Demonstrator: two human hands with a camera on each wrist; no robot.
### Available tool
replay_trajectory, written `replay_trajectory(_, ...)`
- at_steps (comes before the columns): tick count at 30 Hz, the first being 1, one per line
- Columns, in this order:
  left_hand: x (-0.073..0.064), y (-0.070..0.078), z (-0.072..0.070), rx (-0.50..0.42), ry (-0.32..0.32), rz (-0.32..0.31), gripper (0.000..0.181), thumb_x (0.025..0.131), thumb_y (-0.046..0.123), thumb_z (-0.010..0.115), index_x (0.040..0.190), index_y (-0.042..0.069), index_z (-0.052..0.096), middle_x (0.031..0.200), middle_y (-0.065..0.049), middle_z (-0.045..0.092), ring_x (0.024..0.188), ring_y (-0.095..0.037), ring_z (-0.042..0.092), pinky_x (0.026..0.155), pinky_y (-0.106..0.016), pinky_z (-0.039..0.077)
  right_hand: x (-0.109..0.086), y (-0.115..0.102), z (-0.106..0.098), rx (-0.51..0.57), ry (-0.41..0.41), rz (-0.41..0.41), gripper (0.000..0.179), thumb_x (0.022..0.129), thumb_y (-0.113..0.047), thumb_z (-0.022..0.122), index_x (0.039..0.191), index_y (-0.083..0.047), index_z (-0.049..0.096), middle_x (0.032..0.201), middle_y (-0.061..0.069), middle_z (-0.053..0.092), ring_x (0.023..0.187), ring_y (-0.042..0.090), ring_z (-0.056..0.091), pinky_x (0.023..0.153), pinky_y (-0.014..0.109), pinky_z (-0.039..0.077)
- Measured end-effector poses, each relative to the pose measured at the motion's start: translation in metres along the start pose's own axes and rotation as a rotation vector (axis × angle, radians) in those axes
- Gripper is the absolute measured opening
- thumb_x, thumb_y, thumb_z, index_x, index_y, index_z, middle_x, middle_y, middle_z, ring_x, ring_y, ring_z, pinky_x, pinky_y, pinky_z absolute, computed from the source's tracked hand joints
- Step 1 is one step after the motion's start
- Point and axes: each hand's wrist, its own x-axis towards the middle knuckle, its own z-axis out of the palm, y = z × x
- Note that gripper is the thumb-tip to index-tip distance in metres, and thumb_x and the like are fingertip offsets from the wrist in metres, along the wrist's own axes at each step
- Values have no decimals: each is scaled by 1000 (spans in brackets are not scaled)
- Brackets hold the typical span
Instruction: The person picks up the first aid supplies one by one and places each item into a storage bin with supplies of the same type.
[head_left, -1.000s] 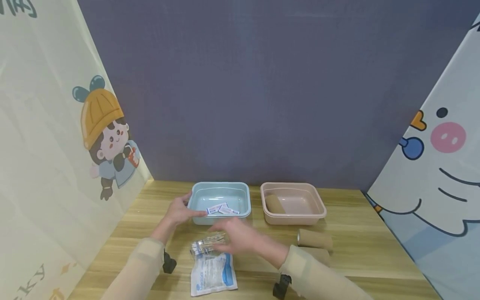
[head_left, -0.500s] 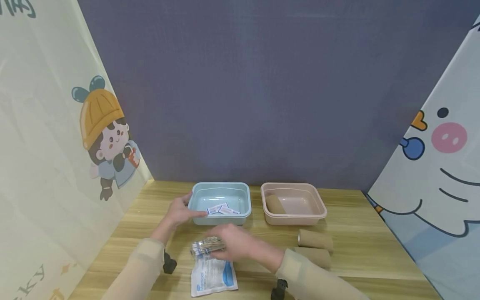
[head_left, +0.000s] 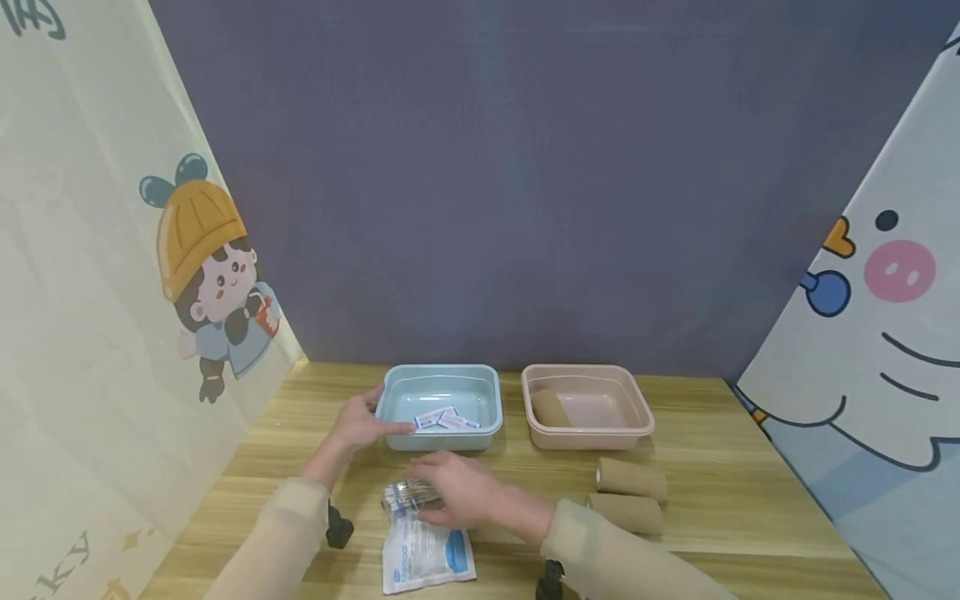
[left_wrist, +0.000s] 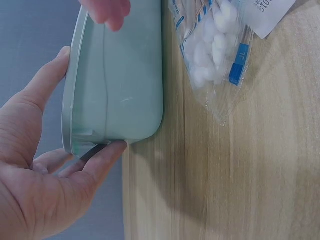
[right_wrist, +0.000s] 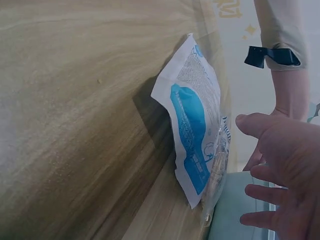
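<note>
White-blue pouch (head_left: 431,552) is lying nearest, swab packet (head_left: 403,496) overlapping its far end, long axis running roughly left-right. Right hand (head_left: 463,490), nearer one, is hovering at the packet's right end, fingers spread; contact looks absent, can't be sure. Farther, left hand (head_left: 362,422) is gripping blue box (head_left: 442,442) by its left end.

The right hand (right_wrist: 295,172) has its thumb apart from its spread fingers (right_wrist: 267,194). Just beside the thumb is a clear bag of sticks (right_wrist: 217,175), overlapping in view a white-and-blue packet (right_wrist: 192,135) farther from the fingers, over the wooden tabletop (right_wrist: 85,115). Behind the fingertips stands a pale green tub (right_wrist: 240,192); beyond the thumb, a black strap (right_wrist: 274,56) circles the other sleeved arm (right_wrist: 282,30), its left hand (right_wrist: 255,159) half hidden by the tub
</note>
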Motion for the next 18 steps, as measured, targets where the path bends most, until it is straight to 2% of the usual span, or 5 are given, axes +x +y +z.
replay_trajectory(7,-1,0,-1,14,5,11,115,73,27,99,162,-4,34,154,-35,52,135,-47,61,113,-55,53,7,-1,2,25,-17,23,61,93,-40,81,147,-21,62,152,5,64,138,22,63,111,35,57)
replay_trajectory(18,-1,1,0,10,7,8,113,74,24,98,162,-4,34,154,-35,52,136,-48,60,114,-55,53,15,4,14,53,-86,66,62,94,-42,80,149,-20,60,153,5,63,138,22,62,113,34,55)
